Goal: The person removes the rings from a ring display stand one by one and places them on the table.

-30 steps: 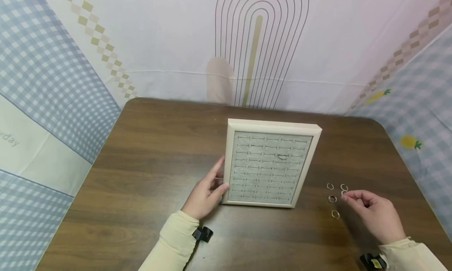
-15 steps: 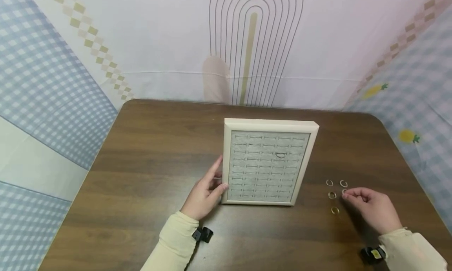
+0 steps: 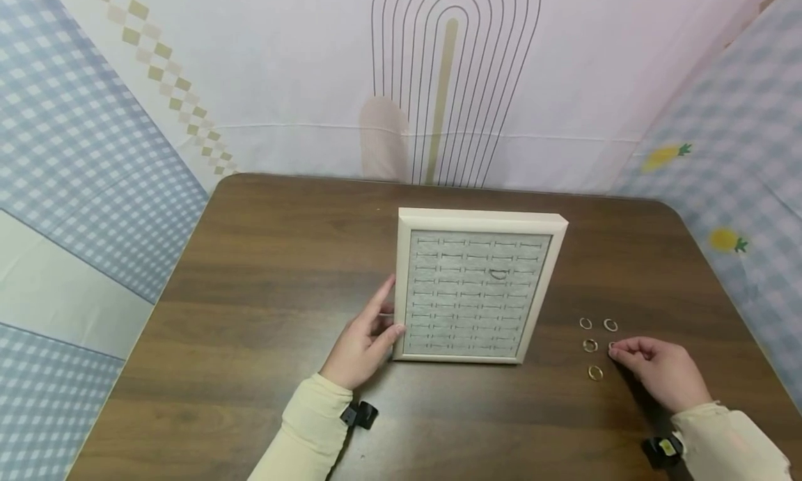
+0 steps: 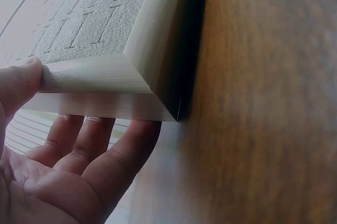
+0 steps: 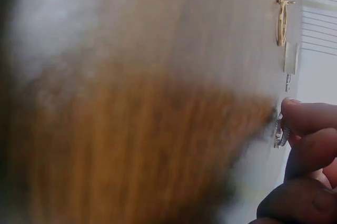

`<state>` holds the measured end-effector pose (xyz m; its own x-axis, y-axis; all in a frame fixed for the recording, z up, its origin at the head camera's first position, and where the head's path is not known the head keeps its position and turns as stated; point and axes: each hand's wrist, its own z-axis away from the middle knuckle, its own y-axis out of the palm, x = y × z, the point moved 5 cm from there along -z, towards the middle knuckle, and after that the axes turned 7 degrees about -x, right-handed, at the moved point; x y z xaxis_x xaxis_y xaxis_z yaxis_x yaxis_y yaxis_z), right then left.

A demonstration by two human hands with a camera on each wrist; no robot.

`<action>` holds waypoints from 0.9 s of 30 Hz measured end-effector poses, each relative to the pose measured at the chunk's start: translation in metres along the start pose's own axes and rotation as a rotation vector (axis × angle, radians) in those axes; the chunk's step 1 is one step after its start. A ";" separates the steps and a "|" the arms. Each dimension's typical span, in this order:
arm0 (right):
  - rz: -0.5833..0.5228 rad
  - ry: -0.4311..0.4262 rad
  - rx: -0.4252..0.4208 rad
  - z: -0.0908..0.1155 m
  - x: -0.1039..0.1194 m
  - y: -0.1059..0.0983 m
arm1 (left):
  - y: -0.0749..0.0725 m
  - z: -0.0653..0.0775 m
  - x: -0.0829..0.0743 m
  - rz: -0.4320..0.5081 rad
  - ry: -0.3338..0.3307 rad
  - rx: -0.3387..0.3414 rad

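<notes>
A cream frame [image 3: 482, 220] stands tilted back on the table, its grey padded panel [image 3: 438, 300] cut with rows of slits. One ring [image 3: 498, 275] sits in a slit at the panel's upper right. My left hand [image 3: 360, 349] grips the frame's lower left side, thumb on the front; in the left wrist view its fingers [image 4: 121, 153] are behind the edge. To the right, my right hand [image 3: 661, 369] pinches a small ring [image 3: 611, 345] between thumb and forefinger, close over the table. The fingertips partly hide it. In the right wrist view silver rings [image 5: 281, 132] show at the fingertips.
Beside the right hand lie several loose rings: a silver one [image 3: 585, 323], another silver one [image 3: 610, 324], a gold-toned one [image 3: 590, 345] and a gold one [image 3: 595, 373]. The brown wooden table [image 3: 282, 258] ends at a printed white cloth [image 3: 301, 70] behind.
My right hand, pinching the ring, has shifted slightly toward me, so a gap now shows between that ring and the one behind it. The left hand stays on the frame. The head view shifted slightly.
</notes>
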<state>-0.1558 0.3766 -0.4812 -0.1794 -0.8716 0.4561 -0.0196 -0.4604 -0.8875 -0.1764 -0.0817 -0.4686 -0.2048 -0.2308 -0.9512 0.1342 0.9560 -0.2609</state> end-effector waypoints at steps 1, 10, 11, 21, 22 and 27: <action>-0.001 -0.004 -0.001 0.000 0.000 0.000 | 0.000 0.000 0.000 0.001 -0.005 0.000; 0.011 -0.006 0.019 -0.002 -0.002 -0.001 | 0.000 0.000 0.000 0.007 0.000 -0.002; 0.012 -0.005 0.023 -0.003 -0.003 -0.001 | 0.000 0.000 -0.001 0.005 -0.001 -0.001; -0.032 -0.074 -0.077 0.002 0.020 -0.011 | 0.000 -0.001 -0.001 -0.007 0.005 -0.004; -0.043 -0.083 -0.087 0.002 0.025 -0.012 | 0.000 -0.001 -0.001 -0.007 0.004 -0.004; -0.113 -0.158 -0.115 0.004 0.053 -0.017 | 0.000 0.000 -0.001 -0.015 0.002 -0.009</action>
<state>-0.1609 0.3375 -0.4420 -0.0135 -0.8354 0.5494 -0.1441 -0.5421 -0.8279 -0.1767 -0.0815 -0.4679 -0.2082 -0.2449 -0.9469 0.1222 0.9540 -0.2736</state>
